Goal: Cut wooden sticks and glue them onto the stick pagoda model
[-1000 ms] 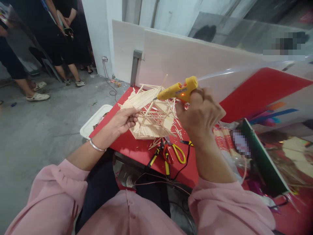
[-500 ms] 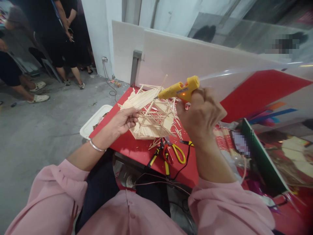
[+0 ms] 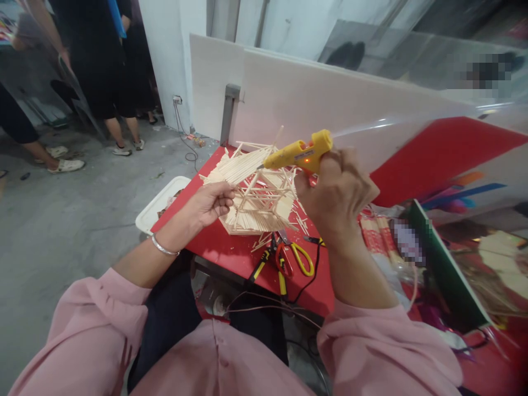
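Observation:
A small house built of thin wooden sticks (image 3: pixel 258 192) stands on the red table (image 3: pixel 231 250). My left hand (image 3: pixel 208 203) grips its left side, fingers curled round the sticks under the sloped roof. My right hand (image 3: pixel 336 192) is closed on a yellow glue gun (image 3: pixel 299 154). The gun's nozzle points left and touches the upper part of the stick frame, and a small orange light glows on its body.
Yellow-handled scissors and pliers (image 3: pixel 284 258) lie with loose sticks near the table's front edge. A white tray (image 3: pixel 159 203) sits off the table's left corner. A white partition (image 3: pixel 313 99) backs the table. People stand on the grey floor (image 3: pixel 61 220) at upper left. Packaged goods (image 3: pixel 433 264) crowd the right.
My hands and the glue gun have barely shifted; the nozzle stays at the stick frame. The people at upper left have moved about.

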The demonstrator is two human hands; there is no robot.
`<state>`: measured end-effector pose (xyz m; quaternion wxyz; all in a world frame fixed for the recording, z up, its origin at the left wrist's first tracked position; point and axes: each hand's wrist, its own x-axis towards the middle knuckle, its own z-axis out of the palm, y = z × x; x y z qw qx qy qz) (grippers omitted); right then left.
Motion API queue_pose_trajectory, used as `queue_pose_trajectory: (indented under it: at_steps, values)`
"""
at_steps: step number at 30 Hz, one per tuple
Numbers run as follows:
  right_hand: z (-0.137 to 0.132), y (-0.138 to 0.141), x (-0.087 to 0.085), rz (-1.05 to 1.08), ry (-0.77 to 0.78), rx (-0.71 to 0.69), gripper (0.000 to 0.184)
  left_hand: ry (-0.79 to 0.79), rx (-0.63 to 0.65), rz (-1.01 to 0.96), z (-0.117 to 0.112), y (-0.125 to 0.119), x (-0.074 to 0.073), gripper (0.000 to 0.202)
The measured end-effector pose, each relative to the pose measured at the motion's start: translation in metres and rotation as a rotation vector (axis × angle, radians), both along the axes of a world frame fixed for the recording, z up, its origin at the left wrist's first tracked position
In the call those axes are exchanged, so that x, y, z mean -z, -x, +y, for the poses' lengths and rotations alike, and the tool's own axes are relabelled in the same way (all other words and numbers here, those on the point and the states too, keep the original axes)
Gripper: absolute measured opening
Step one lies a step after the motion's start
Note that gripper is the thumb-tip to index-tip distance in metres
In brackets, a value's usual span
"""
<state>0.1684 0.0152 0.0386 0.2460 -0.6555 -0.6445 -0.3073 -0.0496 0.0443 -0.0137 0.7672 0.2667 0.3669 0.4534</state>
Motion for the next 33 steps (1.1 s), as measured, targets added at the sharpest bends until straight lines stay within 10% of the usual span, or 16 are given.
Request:
queue_pose_trajectory:
  at_steps: [33]
  values:
    - [-0.0007, -0.0020, 0.0055, -0.051, -0.026, -0.003, 0.041, 0.027, -0.011, -0.036, 0.0032, 0.0034, 0.0051, 0.008]
